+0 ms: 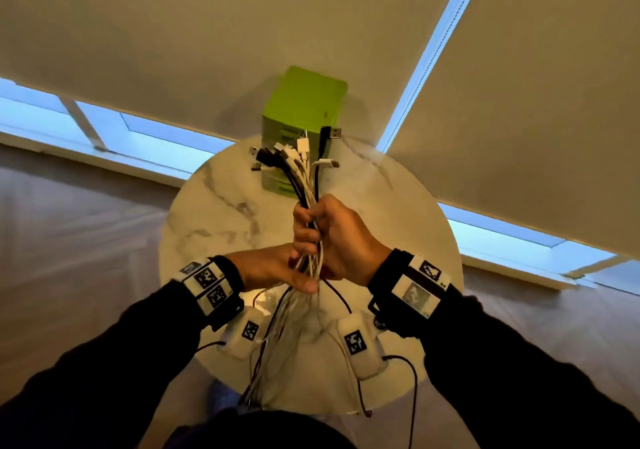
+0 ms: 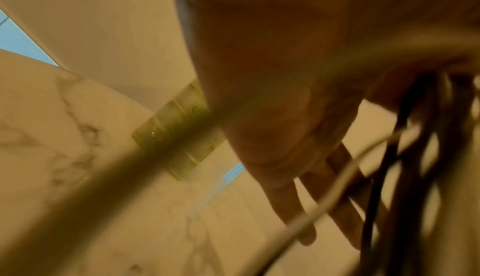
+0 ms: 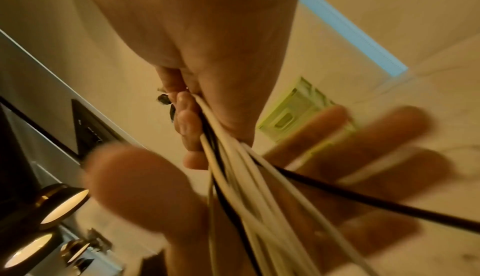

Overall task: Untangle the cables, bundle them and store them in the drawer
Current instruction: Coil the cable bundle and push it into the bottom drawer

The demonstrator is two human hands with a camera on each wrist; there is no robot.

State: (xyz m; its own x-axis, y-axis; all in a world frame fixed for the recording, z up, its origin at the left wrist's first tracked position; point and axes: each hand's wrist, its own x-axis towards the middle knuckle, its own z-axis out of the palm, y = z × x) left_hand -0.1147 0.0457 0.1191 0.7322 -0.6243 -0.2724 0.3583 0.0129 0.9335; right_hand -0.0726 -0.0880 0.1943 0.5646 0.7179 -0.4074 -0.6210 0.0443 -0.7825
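Note:
A bundle of white and black cables (image 1: 304, 178) stands upright over the round marble table (image 1: 214, 213), plugs fanned out at the top and loose tails hanging down to the table's near edge. My right hand (image 1: 332, 237) grips the bundle in a fist; the right wrist view shows its fingers (image 3: 192, 128) curled round the cables (image 3: 233, 157). Just below, my left hand (image 1: 298, 275) lies against the strands, its thumb across them. Its fingers (image 2: 285, 178) are straight beside the hanging cables (image 2: 405, 178). The green drawer unit (image 1: 304, 102) stands at the table's far edge, drawers closed.
Roller blinds (image 1: 173, 33) and low window strips lie behind the table, with pale floor on both sides. Thin dark wires (image 1: 412, 379) trail from my wrist cameras over the table's near edge. Round lamps (image 3: 62, 202) show at the lower left of the right wrist view.

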